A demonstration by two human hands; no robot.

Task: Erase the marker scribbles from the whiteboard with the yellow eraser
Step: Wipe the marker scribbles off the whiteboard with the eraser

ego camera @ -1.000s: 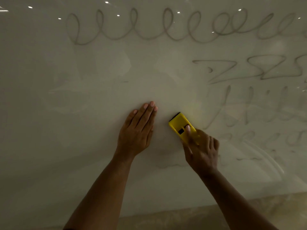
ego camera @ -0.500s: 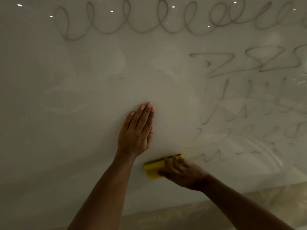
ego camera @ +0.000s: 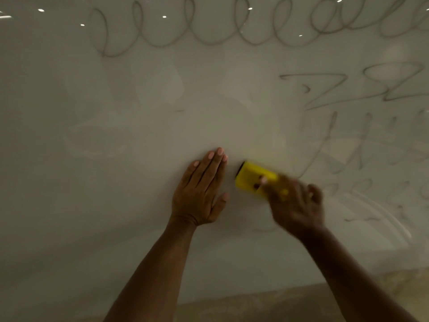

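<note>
The whiteboard [ego camera: 116, 159] fills the view. My left hand [ego camera: 200, 190] lies flat on it, fingers together and pointing up. Just to its right, my right hand [ego camera: 297, 205], blurred by motion, grips the yellow eraser [ego camera: 251, 176] and presses it on the board. A row of looping marker scribbles [ego camera: 209, 29] runs along the top. Zigzag and letter-like scribbles [ego camera: 362, 126] cover the right side. Faint smears mark the board around the hands.
A beige marbled floor strip [ego camera: 267, 303] shows below the board's lower edge. Small ceiling-light reflections [ego camera: 41, 10] dot the glossy upper board.
The right hand swept the eraser down below the left hand's wrist, then back up to the right of the left fingers. Some low scribbles faded. The left hand stayed put.
</note>
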